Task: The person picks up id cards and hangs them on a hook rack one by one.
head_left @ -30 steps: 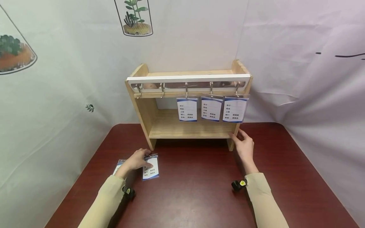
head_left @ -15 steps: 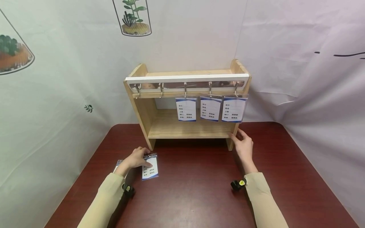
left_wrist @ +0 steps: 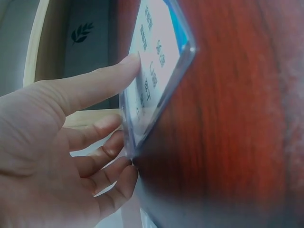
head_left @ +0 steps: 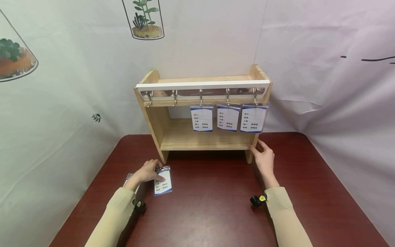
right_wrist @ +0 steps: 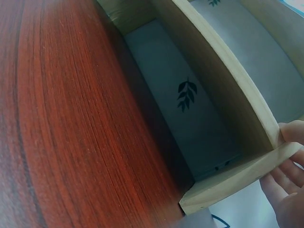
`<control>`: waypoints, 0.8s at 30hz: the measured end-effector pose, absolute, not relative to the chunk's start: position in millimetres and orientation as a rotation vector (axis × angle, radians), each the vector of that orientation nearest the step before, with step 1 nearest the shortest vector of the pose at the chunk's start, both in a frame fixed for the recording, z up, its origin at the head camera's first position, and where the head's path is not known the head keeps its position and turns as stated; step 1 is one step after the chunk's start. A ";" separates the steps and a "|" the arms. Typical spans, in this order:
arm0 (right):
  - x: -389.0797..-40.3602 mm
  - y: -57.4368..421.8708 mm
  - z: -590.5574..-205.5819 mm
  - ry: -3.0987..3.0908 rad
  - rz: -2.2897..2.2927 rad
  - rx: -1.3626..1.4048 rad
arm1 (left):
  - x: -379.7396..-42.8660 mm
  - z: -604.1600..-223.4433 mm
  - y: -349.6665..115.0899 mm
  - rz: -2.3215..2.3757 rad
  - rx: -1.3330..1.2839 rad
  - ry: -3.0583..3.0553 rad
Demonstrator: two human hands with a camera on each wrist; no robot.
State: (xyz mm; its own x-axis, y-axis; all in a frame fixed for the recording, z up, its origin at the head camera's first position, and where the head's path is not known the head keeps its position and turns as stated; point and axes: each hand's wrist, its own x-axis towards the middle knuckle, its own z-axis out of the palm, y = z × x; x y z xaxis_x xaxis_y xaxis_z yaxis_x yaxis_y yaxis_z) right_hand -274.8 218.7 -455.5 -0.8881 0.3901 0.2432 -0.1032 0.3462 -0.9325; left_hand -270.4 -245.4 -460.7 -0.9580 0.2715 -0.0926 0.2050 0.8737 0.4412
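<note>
On the table at left lies an ID badge [head_left: 162, 188] in a clear plastic sleeve, white with blue corners. My left hand [head_left: 147, 172] is at its upper end. In the left wrist view the thumb [left_wrist: 128, 66] lies on the badge face and the other fingers sit along its edge, pinching it. A second badge [head_left: 128, 177] is mostly hidden behind that hand. My right hand [head_left: 264, 160] grips the right side panel of a wooden shelf [head_left: 206, 140] low down, thumb on the inner side. In the right wrist view fingertips show around the panel edge [right_wrist: 232, 185].
A white rail [head_left: 203, 84] with several metal hooks [head_left: 174, 97] runs along the shelf top. Three badges [head_left: 202, 118] hang on the middle and right hooks. White printed cloth [head_left: 77, 68] surrounds the dark red table [head_left: 210, 199].
The view shifts very slightly. Both hands keep their places, the left on the badge and the right on the shelf side.
</note>
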 end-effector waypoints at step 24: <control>-274.5 219.3 -456.3 -2.195 1.566 -0.242 | -266.2 -463.2 -243.6 0.857 0.419 3.036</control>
